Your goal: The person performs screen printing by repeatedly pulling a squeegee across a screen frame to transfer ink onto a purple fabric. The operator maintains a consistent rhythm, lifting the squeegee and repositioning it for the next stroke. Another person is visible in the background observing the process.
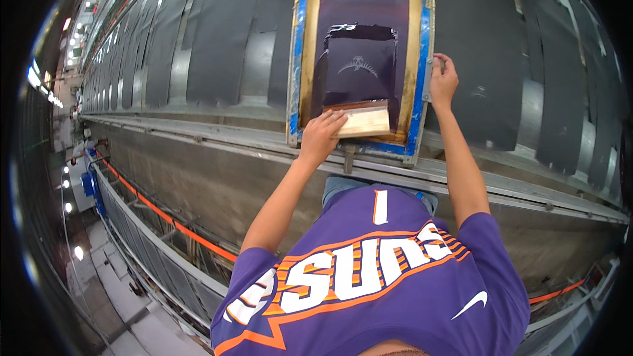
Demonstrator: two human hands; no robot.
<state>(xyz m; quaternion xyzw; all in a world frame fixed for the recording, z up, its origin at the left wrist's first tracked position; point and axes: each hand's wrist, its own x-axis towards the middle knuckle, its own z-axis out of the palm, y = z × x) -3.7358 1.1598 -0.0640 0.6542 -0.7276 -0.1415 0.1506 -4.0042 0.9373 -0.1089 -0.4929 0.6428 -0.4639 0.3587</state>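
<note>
In front of me a screen printing frame (415,92) lies on the long table, its edges wrapped in blue and tan tape. Dark ink coats its mesh (362,6), and a pale curved design shows in the middle. My left hand (321,135) is closed round the left end of a wooden squeegee (364,122), which rests across the near end of the mesh. Its blade edge is mostly hidden. At the frame's right edge is my right hand (444,80), fingers curled close to the metal side; whether they grip it is hard to make out.
Dark fabric panels (217,39) lie in a row along the table to both sides, with shiny strips between them. A metal rail (250,135) runs along the near edge. Behind it are a walkway and an orange strip (165,214). Faint prints mark the panels at right.
</note>
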